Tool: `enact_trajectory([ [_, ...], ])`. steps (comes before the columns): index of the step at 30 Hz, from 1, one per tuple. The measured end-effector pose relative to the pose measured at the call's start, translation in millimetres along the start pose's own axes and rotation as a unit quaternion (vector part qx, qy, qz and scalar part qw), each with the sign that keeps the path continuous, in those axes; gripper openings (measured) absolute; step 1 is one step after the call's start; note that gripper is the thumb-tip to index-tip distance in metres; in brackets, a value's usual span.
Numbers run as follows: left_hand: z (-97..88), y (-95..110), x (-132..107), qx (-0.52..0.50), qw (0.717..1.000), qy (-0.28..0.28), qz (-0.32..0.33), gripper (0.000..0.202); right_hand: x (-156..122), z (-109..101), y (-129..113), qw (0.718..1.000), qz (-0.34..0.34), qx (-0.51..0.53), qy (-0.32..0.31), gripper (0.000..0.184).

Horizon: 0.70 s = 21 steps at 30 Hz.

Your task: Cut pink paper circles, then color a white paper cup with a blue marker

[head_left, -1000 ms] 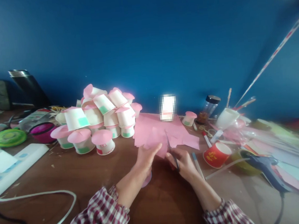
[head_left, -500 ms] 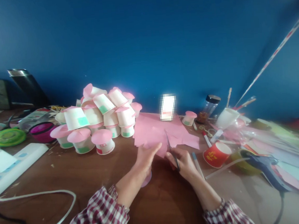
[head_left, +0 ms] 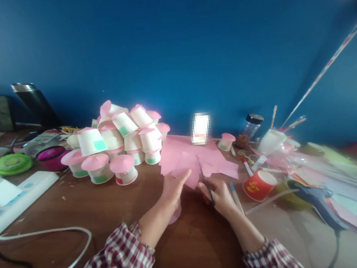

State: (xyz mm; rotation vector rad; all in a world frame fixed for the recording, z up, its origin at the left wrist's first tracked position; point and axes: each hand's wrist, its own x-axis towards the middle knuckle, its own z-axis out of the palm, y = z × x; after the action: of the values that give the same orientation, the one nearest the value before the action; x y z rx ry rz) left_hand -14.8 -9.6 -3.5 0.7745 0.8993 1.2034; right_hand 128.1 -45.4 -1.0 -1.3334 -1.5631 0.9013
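Note:
My left hand (head_left: 174,188) pinches a piece of pink paper (head_left: 191,175), thumb on top and the other fingers hidden beneath. In my right hand (head_left: 216,193) is a pair of scissors (head_left: 209,189), its dark handle round my fingers and its blades pointing away from me at the right edge of that piece. Behind them lie larger pink sheets (head_left: 176,148) with ragged offcuts. Below my left wrist a round purplish object (head_left: 174,215) shows in part; what it is I cannot tell.
On the left, paper cups with pink paper tops (head_left: 123,168) are piled up beside a white power strip (head_left: 39,183). A red paper cup (head_left: 259,184), a glue gun (head_left: 320,205) and a lidded jar (head_left: 249,128) stand or lie to the right. A white cable (head_left: 80,230) curls at front left.
The pink piece in my left hand has turned or shifted slightly, showing more of its surface. My right hand and the scissors stay almost where they were.

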Motion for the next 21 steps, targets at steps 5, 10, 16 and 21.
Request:
enact_trajectory([
  [5, -1.7, -1.6, 3.6, -0.016, 1.0, 0.002, 0.01, 0.035, -0.6, -0.4, 1.5, 1.0, 0.01, 0.01, -0.006, 0.031],
  [10, -4.6, -3.6, 5.9, 0.019, 1.0, 0.014, 0.003, 0.032, -0.3, -0.4, 2.3, 1.0, 0.013, 0.025, -0.01, 0.029],
  [16, -6.9, -5.9, 7.9, 0.01, 1.0, -0.015, 0.022, 0.037, -0.5, -0.5, 0.1, 0.999, 0.008, 0.03, -0.01, 0.029],
  [21, -6.0, -3.9, 7.0, 0.021, 1.0, -0.014, 0.008, 0.035, -0.4, -0.7, 1.7, 1.0, 0.003, 0.017, -0.008, 0.03],
])
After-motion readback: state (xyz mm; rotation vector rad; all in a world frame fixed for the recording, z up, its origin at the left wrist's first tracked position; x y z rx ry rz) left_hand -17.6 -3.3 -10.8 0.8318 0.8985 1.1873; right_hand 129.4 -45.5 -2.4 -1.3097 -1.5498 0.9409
